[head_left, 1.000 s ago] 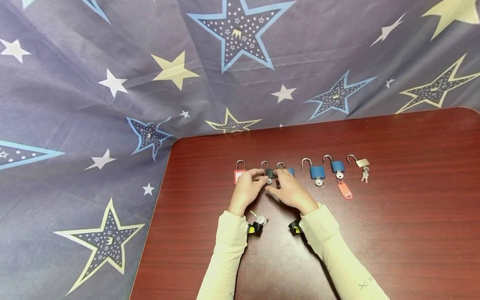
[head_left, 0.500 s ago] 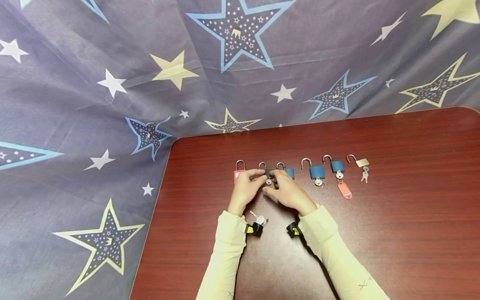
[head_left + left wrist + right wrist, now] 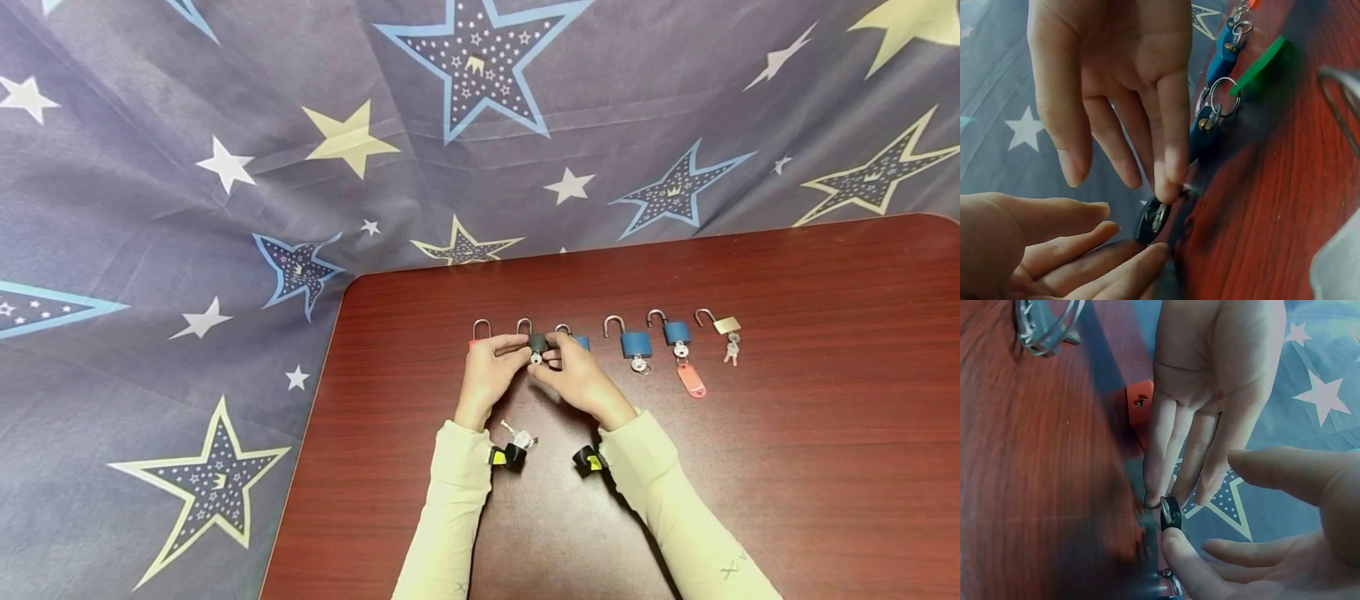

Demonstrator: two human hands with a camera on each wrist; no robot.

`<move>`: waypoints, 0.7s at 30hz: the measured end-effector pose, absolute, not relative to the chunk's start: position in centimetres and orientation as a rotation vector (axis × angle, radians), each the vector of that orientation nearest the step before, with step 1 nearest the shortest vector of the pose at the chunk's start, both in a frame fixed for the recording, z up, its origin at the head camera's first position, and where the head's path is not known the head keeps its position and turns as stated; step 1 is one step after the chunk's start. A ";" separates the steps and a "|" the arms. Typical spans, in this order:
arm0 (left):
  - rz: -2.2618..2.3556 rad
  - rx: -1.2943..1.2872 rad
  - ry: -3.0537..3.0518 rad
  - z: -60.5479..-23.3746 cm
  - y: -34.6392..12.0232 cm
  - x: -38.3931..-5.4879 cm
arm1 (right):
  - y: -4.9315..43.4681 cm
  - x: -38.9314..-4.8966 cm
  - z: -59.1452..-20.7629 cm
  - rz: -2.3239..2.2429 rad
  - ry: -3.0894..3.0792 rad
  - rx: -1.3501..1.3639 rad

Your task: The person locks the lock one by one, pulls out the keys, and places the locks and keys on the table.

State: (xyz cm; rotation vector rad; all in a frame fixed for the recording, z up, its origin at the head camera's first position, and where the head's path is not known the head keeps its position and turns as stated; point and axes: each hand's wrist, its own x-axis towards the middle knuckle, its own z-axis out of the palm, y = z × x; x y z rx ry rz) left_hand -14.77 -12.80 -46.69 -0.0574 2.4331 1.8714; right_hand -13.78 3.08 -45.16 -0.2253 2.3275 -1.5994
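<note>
A small black padlock [image 3: 537, 342], its shackle pointing away from me, lies between my two hands with a round key in its bottom. Fingertips of my left hand [image 3: 487, 379] touch its left side; the thumb stands apart in the left wrist view. On the other side, my right hand [image 3: 581, 379] touches the lock with nearly straight fingers, its thumb also apart in the right wrist view. My left hand partly hides a red padlock [image 3: 1139, 403]. Behind my right hand sits a blue padlock [image 3: 582, 342]; a green tag [image 3: 1263, 65] hangs by a ring there.
Further right in the row are two blue padlocks, one with a plain key [image 3: 636, 345] and one with a red tag [image 3: 691, 381], then a brass padlock [image 3: 726, 326] with keys. Loose keys [image 3: 521, 439] lie near my left wrist. A star-patterned cloth [image 3: 450, 183] borders the table.
The black padlock has shifted slightly left and away from me, moving nearer the red one. My right fingers followed it a little; the other padlocks stayed in place.
</note>
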 end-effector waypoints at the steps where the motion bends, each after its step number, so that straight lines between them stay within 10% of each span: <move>1: 1.871 -0.073 2.442 -46.7 -12.8 -14.8 | 3.1 -13.8 -45.1 -1.603 2.324 -0.222; 21: 2.133 -0.263 2.621 -46.9 -11.5 -14.7 | 2.8 -13.1 -43.6 -1.631 2.397 -0.309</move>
